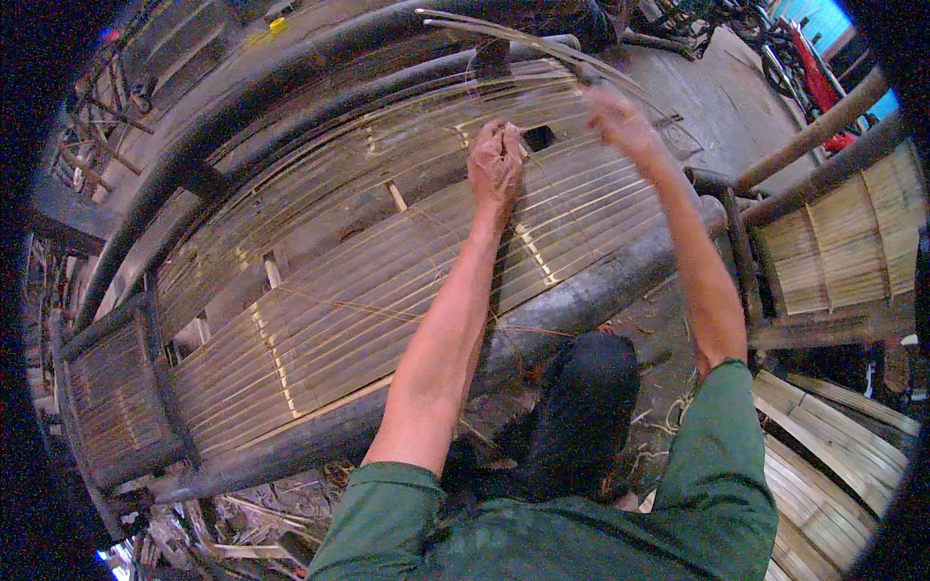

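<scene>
A slatted bamboo panel (339,334) spans a frame of thick dark bamboo poles (601,281). My left hand (496,165) is closed over the slats in the upper middle, fingers drawn together; what they hold, if anything, is hidden. Just right of it is a small dark rectangular patch (539,137), a gap or an object. Thin brown binding strands (358,306) trail across the slats. Over the panel's right end is my right hand (620,124), raised and smeared by motion, so its grip is unclear. Long pale strips (513,33) pass close behind it.
More thick poles (281,87) curve along the far side. Split bamboo panels (838,242) stand at right, and loose slats (823,465) lie lower right. A red motorbike part (817,73) shows at the back right. Scraps (262,523) litter the ground at lower left.
</scene>
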Demonstrator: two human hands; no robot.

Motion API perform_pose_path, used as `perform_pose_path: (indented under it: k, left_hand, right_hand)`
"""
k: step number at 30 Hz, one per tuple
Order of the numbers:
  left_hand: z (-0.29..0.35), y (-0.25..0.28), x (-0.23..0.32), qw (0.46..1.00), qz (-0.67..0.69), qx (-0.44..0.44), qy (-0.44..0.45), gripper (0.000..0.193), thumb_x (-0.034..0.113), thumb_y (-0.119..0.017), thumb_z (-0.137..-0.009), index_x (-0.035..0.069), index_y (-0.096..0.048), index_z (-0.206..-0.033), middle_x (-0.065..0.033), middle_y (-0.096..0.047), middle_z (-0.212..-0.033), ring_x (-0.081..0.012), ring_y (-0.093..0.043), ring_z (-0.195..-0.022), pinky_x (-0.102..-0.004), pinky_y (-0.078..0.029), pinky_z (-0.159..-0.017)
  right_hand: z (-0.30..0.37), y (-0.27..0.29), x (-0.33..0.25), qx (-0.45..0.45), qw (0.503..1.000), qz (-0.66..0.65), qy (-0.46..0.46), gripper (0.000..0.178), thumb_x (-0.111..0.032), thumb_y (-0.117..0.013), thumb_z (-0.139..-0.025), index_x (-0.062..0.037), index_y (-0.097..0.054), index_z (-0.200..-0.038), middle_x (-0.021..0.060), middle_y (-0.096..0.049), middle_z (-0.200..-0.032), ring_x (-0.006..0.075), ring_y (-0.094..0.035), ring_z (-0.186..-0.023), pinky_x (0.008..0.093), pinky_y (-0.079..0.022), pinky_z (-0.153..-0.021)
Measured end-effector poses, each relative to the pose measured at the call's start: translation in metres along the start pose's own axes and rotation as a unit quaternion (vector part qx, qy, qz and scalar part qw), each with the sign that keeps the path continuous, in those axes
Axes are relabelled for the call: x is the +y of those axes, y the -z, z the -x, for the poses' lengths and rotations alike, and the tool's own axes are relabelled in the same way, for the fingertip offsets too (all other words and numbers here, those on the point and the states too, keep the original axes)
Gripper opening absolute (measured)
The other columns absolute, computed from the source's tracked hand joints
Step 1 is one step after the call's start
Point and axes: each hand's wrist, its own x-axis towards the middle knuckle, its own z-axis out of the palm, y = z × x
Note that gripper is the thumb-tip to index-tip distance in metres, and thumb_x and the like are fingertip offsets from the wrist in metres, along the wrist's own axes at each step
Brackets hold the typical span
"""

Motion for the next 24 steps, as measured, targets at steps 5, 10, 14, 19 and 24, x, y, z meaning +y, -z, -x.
perform_pose_path:
  k: [5, 10, 14, 19, 24]
  left_hand:
    - [0.006, 0.022, 0.003, 0.998, -0.046, 0.038, -0.002, 0.029, 0.029, -0.049, -0.092, 0.010, -0.069, -0.098, -0.0162, -0.060, -0.099, -0.0302, -0.057, -0.094, -0.0390, -0.045, -0.081]
    - [0.006, 0.011, 0.013, 0.990, -0.116, 0.040, 0.069, 0.024, 0.026, -0.050, -0.090, 0.010, -0.067, -0.096, -0.0158, -0.063, -0.092, -0.0327, -0.061, -0.088, -0.0433, -0.047, -0.076]
    - [0.016, 0.012, -0.017, 0.926, -0.348, -0.145, 0.026, 0.015, 0.023, -0.059, -0.079, 0.010, -0.065, -0.082, -0.0151, -0.065, -0.078, -0.0333, -0.063, -0.072, -0.0446, -0.049, -0.063]
    - [0.014, 0.023, -0.007, 0.934, -0.307, -0.181, -0.031, 0.013, 0.018, -0.059, -0.075, 0.008, -0.064, -0.082, -0.0155, -0.065, -0.074, -0.0342, -0.064, -0.068, -0.0456, -0.051, -0.061]
    - [0.011, 0.006, 0.007, 0.918, -0.332, -0.217, -0.020, 0.014, 0.013, -0.056, -0.076, 0.003, -0.063, -0.082, -0.0180, -0.065, -0.076, -0.0353, -0.065, -0.070, -0.0459, -0.051, -0.061]
  right_hand:
    - [0.005, -0.111, 0.000, -0.079, 0.935, 0.344, 0.046, 0.036, -0.034, -0.058, -0.086, -0.0125, -0.060, -0.115, 0.0103, -0.067, -0.097, 0.0298, -0.065, -0.087, 0.0406, -0.050, -0.078]
    - [-0.034, -0.105, 0.031, 0.132, 0.989, 0.002, 0.072, 0.030, -0.033, -0.057, -0.087, -0.0049, -0.065, -0.094, 0.0097, -0.066, -0.085, 0.0235, -0.065, -0.082, 0.0358, -0.050, -0.077]
    - [-0.046, -0.116, 0.000, 0.053, 0.956, -0.281, -0.066, 0.029, -0.031, -0.056, -0.089, -0.0085, -0.057, -0.071, 0.0004, -0.055, -0.063, 0.0101, -0.054, -0.063, 0.0265, -0.046, -0.065]
    - [-0.058, -0.077, 0.092, 0.028, 0.992, -0.073, 0.096, 0.020, -0.026, -0.056, -0.087, -0.0082, -0.056, -0.079, -0.0010, -0.045, -0.056, 0.0118, -0.041, -0.050, 0.0307, -0.042, -0.055]
    - [-0.056, -0.063, 0.110, 0.180, 0.936, -0.303, -0.006, 0.018, -0.025, -0.056, -0.088, -0.0083, -0.057, -0.085, 0.0017, -0.052, -0.065, 0.0149, -0.049, -0.057, 0.0324, -0.046, -0.062]
